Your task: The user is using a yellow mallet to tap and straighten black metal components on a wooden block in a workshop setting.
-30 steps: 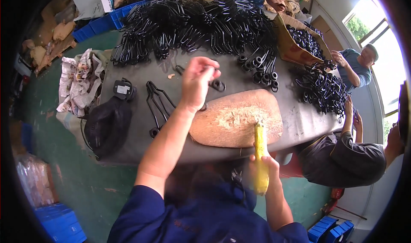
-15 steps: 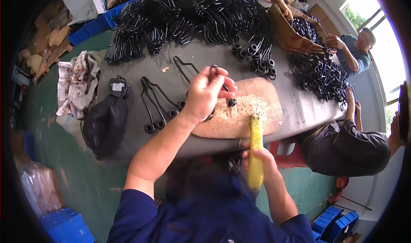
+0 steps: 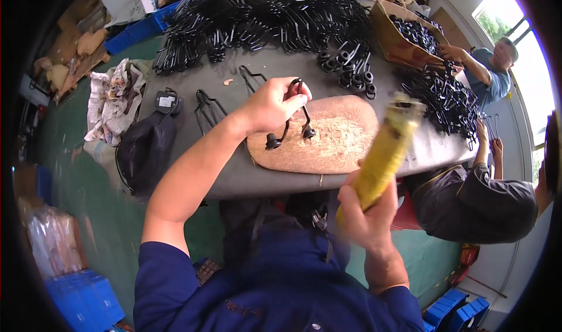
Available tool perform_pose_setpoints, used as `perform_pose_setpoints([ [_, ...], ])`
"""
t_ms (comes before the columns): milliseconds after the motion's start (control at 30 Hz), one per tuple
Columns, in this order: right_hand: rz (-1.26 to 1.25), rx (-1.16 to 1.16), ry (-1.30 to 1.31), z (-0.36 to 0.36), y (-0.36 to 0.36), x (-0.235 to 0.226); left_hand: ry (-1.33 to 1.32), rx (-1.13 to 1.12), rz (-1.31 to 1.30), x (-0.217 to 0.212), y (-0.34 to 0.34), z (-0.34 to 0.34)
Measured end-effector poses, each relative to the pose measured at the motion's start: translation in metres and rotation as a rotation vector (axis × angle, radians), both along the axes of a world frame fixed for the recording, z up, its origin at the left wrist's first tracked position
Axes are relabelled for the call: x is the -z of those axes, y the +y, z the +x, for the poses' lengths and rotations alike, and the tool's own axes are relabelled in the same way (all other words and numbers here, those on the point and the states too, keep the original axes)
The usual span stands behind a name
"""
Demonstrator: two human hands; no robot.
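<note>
My left hand (image 3: 270, 105) is closed around the upper bend of a black bent metal rod (image 3: 286, 131). Both of its legs point down, each tipped with a black rubber bushing (image 3: 273, 142), over a worn, oval wooden board (image 3: 345, 153) at the table's near edge. Whether the bushings touch the board I cannot tell. In my right hand (image 3: 370, 218) is a yellow, bar-shaped tool (image 3: 379, 165), held tilted with its blurred upper end raised over the board's right side. Left of the board lie several more bent rods (image 3: 206, 107), partly hidden behind my left forearm.
A large heap of black rods (image 3: 257, 22) covers the table's far side. At the far right are a cardboard box (image 3: 386, 36) of black parts and a tangled pile (image 3: 448, 107). Two people work on the right. A black bag (image 3: 146, 150) sits at the left edge.
My right hand has lifted the yellow tool from the board's near edge, up and to the right. The rod in my left hand has turned so both bushings show over the board.
</note>
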State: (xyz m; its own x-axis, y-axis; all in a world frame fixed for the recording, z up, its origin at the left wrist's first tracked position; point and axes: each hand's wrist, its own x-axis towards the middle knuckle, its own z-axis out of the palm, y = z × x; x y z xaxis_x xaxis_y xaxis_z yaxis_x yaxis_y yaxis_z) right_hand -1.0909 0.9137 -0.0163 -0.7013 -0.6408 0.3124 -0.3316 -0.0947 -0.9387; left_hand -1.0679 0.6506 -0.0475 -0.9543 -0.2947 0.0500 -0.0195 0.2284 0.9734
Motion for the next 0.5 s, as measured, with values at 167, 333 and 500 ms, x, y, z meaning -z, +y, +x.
perform_pose_setpoints([
  [167, 0.567, -0.060, -0.116, -0.016, -0.022, 0.054, 0.065, -0.067, 0.008, 0.012, -0.012, -0.009],
  [333, 0.703, -0.162, -0.182, 0.003, -0.018, 0.033, 0.024, -0.060, -0.184, -0.005, -0.023, -0.003],
  [500, 0.344, -0.180, 0.039, 0.025, -0.041, 0.054, -0.082, 0.000, -0.173, -0.010, -0.027, -0.020],
])
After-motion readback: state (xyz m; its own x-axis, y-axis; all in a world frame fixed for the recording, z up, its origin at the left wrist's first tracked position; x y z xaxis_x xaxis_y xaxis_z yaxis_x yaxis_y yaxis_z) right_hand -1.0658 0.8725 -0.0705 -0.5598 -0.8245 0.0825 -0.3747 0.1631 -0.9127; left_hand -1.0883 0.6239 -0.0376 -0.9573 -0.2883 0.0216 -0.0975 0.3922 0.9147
